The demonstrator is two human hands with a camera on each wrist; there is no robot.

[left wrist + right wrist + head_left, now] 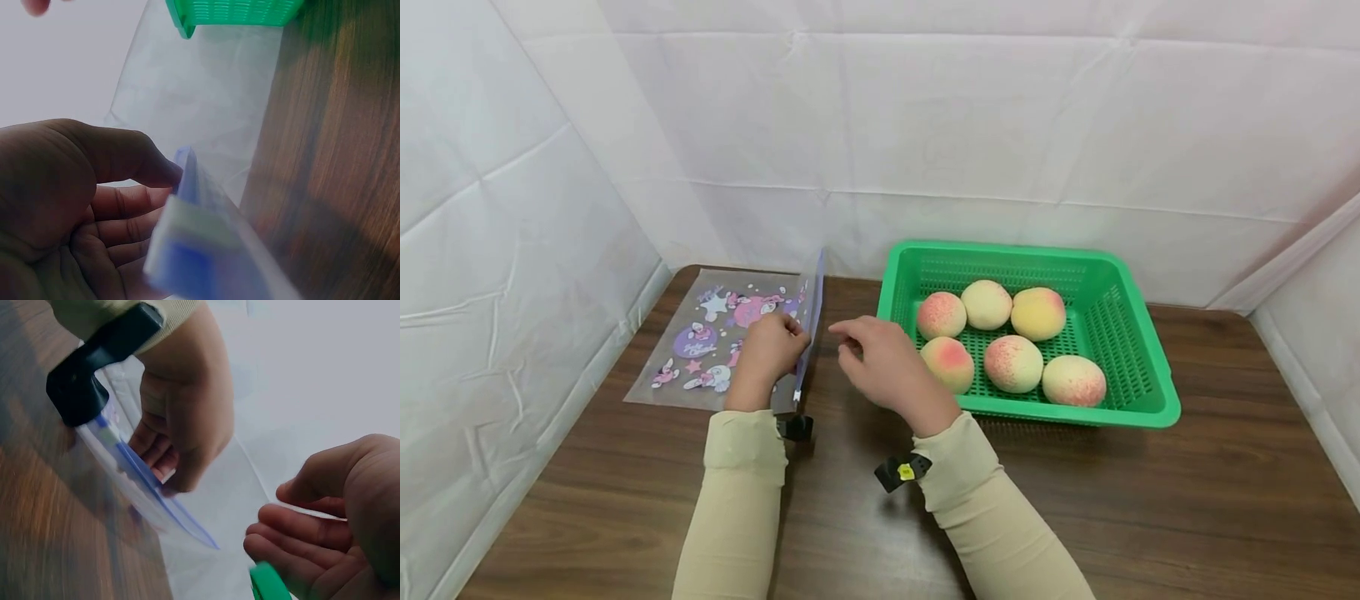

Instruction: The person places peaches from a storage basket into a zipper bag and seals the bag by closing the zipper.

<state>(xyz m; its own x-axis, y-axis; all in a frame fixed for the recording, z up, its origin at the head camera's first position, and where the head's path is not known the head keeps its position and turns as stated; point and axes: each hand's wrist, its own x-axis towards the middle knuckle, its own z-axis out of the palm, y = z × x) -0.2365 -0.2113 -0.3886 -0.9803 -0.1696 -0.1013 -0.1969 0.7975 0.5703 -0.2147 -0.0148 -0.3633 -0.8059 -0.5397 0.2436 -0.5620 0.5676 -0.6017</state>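
A clear zip bag [679, 379] printed with pink and purple cartoon figures lies at the left of the table, its purple-edged mouth lifted upright. My left hand [767, 346] pinches that edge between thumb and fingers; the left wrist view shows the thumb against the purple strip [189, 169]. A white and blue zip slider [187, 240] sits blurred at the strip's near end. Between bag and basket, my right hand [883, 362] hovers with loosely bent fingers and holds nothing. In the right wrist view its fingertips [270, 515] are apart from the bag.
A green plastic basket [1159, 375] stands to the right of my right hand with several peaches inside, among them a yellow one [1039, 314] and a red-blushed one [947, 364]. White cloth [970, 125] hangs behind and at both sides of the brown wooden table [1225, 500].
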